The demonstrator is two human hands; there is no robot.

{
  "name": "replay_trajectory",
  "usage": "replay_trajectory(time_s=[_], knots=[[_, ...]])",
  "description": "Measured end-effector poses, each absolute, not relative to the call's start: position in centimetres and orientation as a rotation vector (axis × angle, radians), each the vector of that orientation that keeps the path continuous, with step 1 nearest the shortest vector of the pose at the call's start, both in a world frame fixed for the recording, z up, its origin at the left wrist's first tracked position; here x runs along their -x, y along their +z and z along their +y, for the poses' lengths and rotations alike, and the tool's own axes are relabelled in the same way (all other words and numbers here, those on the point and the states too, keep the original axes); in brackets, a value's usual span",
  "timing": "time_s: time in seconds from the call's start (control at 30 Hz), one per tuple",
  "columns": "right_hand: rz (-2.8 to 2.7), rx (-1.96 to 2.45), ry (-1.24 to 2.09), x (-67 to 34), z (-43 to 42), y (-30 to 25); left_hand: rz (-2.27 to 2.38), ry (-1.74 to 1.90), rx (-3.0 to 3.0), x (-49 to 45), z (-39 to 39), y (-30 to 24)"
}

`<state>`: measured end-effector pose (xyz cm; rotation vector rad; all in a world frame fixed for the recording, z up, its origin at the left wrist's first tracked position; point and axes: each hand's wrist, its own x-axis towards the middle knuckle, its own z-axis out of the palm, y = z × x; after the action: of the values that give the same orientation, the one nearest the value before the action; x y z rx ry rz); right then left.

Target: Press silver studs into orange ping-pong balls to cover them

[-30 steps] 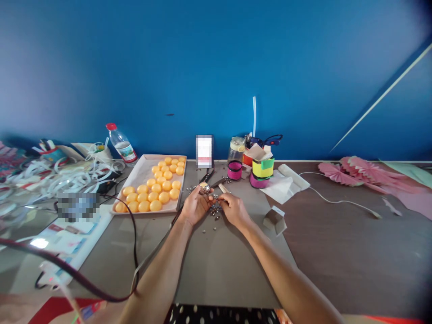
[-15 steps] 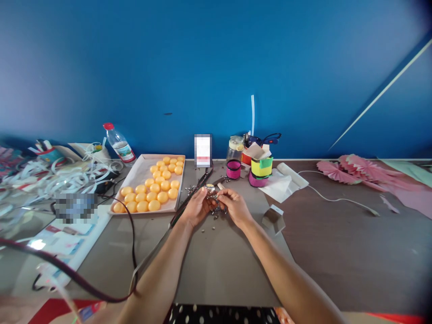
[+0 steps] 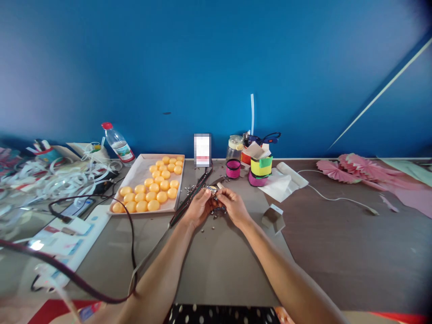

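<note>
In the middle of the table, my left hand (image 3: 199, 207) is closed, thumb up, around a small shiny metal piece (image 3: 212, 189). My right hand (image 3: 234, 206) meets it from the right, its thumb and fingers pinched together at the piece. Whatever sits between the right fingertips is too small to make out. Small loose metal bits (image 3: 221, 210) lie under and around both hands. More of these bits are scattered to the left of the fingers, beside a dark strap (image 3: 182, 211).
A shallow tray (image 3: 119, 198) of yellow-orange domed pieces stands left. Behind the hands are a blurred-out upright screen (image 3: 202, 150), a lidded jar (image 3: 235, 144) and a pink ring-shaped holder (image 3: 232, 170). Left lie a power strip (image 3: 79, 243) and cables; right, pink folded paper (image 3: 357, 168).
Both hands stay at the same spot. The fingers have shifted slightly around the metal piece, with the right fingertips closer in against the left hand.
</note>
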<state>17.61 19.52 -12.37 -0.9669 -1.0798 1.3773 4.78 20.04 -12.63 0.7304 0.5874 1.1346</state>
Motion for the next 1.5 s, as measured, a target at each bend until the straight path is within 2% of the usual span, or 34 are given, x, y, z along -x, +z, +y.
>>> replay_trajectory(time_s=[0.4, 0.83, 1.03, 1.1, 1.3, 1.5], knots=[[-1.037, 0.923, 1.441, -18.0, 19.6, -12.5, 0.663, 1.169, -0.8, -5.2, 19.7, -12.4], [-1.035, 1.035, 1.347, -17.6, 19.5, -12.6, 0.775, 1.207, -0.826, -5.5, 19.6, -12.7], [-1.081, 0.947, 1.367, -18.4, 19.8, -12.1, 0.635, 1.197, -0.792, -4.9, 20.0, -12.5], [-1.224, 1.048, 1.234, -19.0, 19.9, -12.1, 0.614, 1.24, -0.699, -4.4, 20.3, -12.3], [-2.106, 1.394, 0.547, -19.5, 19.1, -12.3, 0.569, 1.219, -0.455, -3.4, 20.7, -11.9], [-2.481, 1.489, 0.257, -18.7, 18.7, -12.5, 0.503, 1.189, -0.378, -3.2, 20.6, -11.4]])
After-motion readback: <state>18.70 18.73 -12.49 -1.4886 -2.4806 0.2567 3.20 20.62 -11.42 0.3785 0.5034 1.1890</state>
